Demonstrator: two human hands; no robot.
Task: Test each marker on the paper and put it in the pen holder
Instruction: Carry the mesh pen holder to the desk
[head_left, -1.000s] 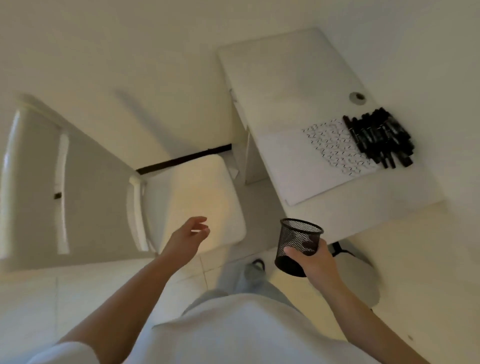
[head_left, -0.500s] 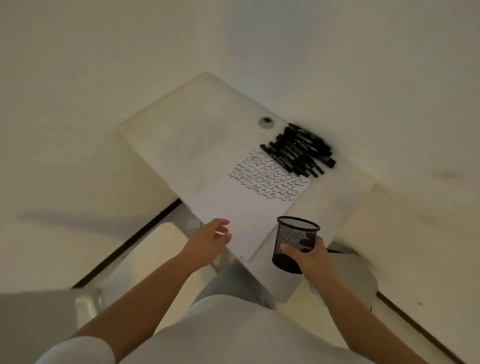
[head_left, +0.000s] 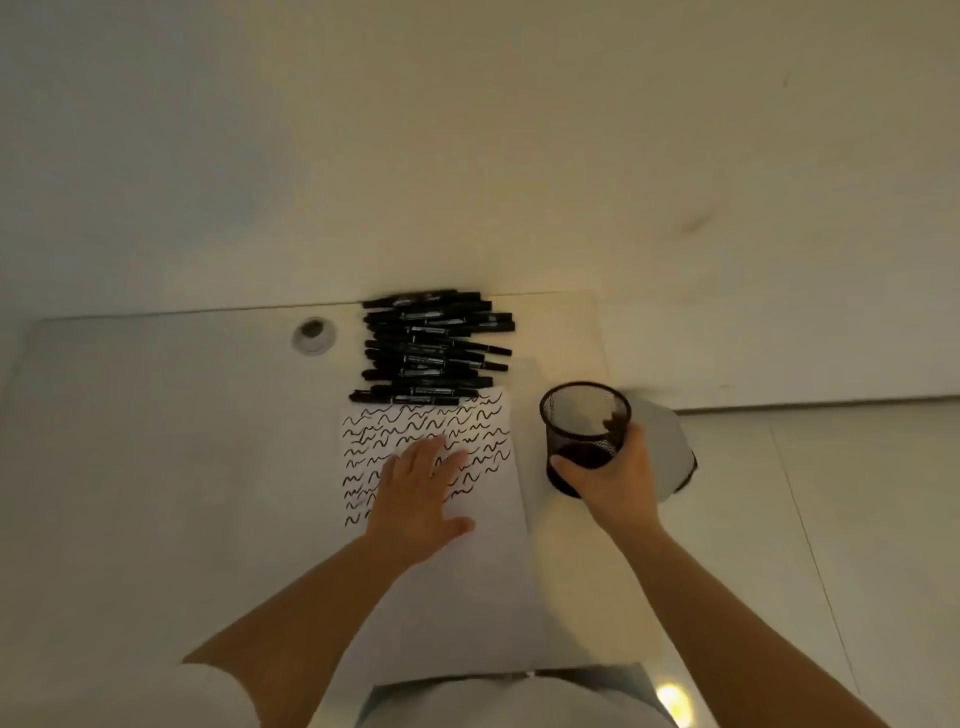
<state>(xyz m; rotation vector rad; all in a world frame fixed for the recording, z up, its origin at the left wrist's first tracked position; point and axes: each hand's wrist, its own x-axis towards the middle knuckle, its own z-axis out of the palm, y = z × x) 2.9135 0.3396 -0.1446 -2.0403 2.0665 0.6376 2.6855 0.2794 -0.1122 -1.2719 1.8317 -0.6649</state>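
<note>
A pile of several black markers (head_left: 434, 348) lies at the back of the white desk, against the wall. In front of it lies a white sheet of paper (head_left: 467, 561) with rows of black squiggles on its far half. My left hand (head_left: 421, 493) rests flat on the paper, fingers straight. To the right of the paper, my right hand (head_left: 615, 478) grips the black mesh pen holder (head_left: 584, 431) by its lower side; the holder is upright and looks empty.
The white desk (head_left: 156, 467) has a round cable hole (head_left: 313, 335) left of the markers. Its right edge runs close past the holder. A round white bin (head_left: 670, 457) stands on the tiled floor there. A wall rises directly behind the desk.
The view has swung from the chair round to the desk. My right hand has brought the pen holder up beside the paper. My left hand has come down flat on the paper.
</note>
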